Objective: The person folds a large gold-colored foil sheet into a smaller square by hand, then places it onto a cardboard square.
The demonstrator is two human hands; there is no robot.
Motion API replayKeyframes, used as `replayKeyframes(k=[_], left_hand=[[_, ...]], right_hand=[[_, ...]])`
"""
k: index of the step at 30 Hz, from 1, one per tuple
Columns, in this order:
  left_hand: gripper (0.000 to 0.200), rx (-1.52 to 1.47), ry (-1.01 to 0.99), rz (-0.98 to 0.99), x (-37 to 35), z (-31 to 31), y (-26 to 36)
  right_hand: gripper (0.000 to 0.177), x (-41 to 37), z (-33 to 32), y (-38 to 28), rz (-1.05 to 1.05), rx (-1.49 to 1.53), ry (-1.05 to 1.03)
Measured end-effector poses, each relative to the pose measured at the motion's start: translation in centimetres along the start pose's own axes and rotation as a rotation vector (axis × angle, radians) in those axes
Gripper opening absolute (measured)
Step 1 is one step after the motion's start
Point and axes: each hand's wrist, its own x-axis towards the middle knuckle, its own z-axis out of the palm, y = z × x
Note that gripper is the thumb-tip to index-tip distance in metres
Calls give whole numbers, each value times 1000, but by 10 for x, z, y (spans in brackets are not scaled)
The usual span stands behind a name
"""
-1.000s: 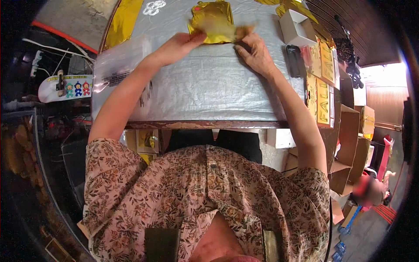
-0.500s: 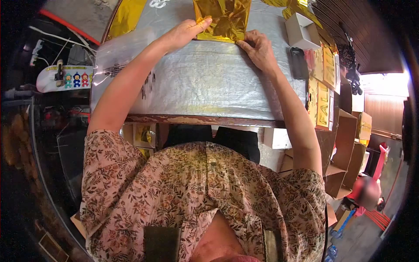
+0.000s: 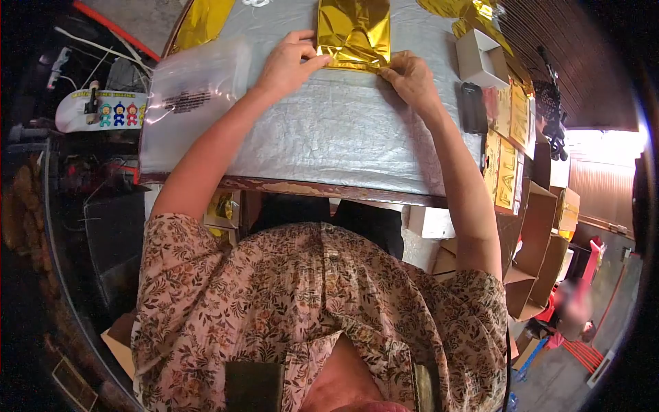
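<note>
The step in hand seemed to be straightening the near edge of a gold foil packet [image 3: 353, 33], well back from the near edge of the silver-covered bench [image 3: 309, 134]. The left hand [image 3: 292, 66] set its thumb at one near corner, though its grip could not be told; the right hand [image 3: 412, 77] pinched the other narrowly. The next move likely called for even, light tension. The foil looked glossy, crinkled and squarish; limp clear plastic [image 3: 195, 79] lay along the bench's left edge
</note>
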Motion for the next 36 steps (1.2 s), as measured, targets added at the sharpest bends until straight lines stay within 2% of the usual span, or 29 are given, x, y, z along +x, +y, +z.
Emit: replayKeyframes(k=[1,7,9,11,14,17,19,25,27,31,33,34,36], left_hand=[[31,17,26,61,0,1,1],[26,-6,-40,51,0,-1,7],[26,8,-56,63,1,-3,9],[26,23,-74,74,2,-3,10],[27,-58,-64,7,0,-3,10],[27,-66,-22,28,-2,-3,11],[29,-34,6,-31,-4,-2,11],[31,-26,-1,-31,-4,-3,13],[31,-27,-8,-33,-4,-4,14],[31,-40,-11,-31,-3,-3,11],[31,-33,1,-35,-3,-2,11],[31,-30,1,-30,-3,-2,11],[31,-41,0,-29,-3,-1,9]], right_hand=[[21,0,-2,-3,1,-1,1],[21,-7,-1,-8,102,45,13],[32,-7,3,-1,51,14,45],[30,-12,8,-6,87,-33,82],[25,-18,19,-10,38,-55,255],[28,-23,20,-19,40,-191,319],[28,-24,19,-20,41,-164,318],[22,-24,20,-18,7,-104,343],[22,-24,18,-16,-89,-184,339],[26,-21,16,-28,-113,-367,251],[38,-13,22,-30,-285,-586,381],[38,-9,28,-32,-289,-587,378],[52,4,43,-42,-414,-559,438]])
